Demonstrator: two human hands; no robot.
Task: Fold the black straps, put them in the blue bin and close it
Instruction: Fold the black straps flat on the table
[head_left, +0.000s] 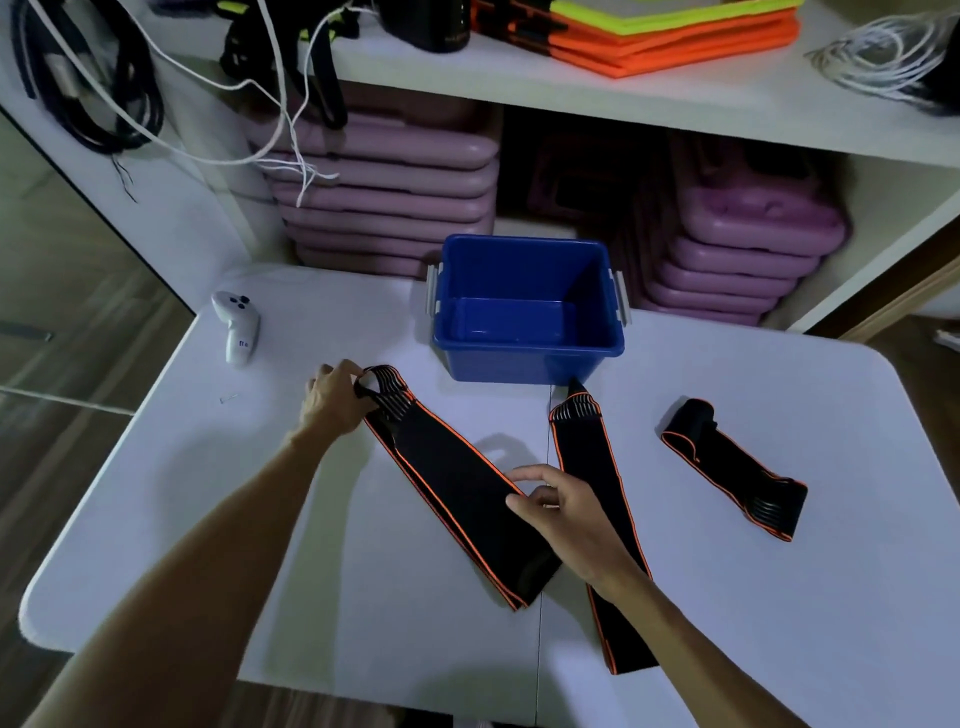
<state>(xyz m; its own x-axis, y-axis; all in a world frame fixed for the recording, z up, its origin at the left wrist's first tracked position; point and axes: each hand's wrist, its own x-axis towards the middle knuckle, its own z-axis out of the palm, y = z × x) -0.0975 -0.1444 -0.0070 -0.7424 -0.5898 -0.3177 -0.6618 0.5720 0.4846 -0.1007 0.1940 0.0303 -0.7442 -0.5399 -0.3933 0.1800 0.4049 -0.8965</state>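
Fold step: left hand (332, 392) fingers pinch strap (457, 483) end, right hand (563, 512) fingers loosely spread at its edge; next, double it toward blue bin (527, 358).

Dim bluish light, soft shadows, wide-angle bending and blur at edges

the bin (527, 358) sits at the table's (311, 571) far edge. three straps (457, 483) lie before it; a controller (236, 327) sits near the far left corner.
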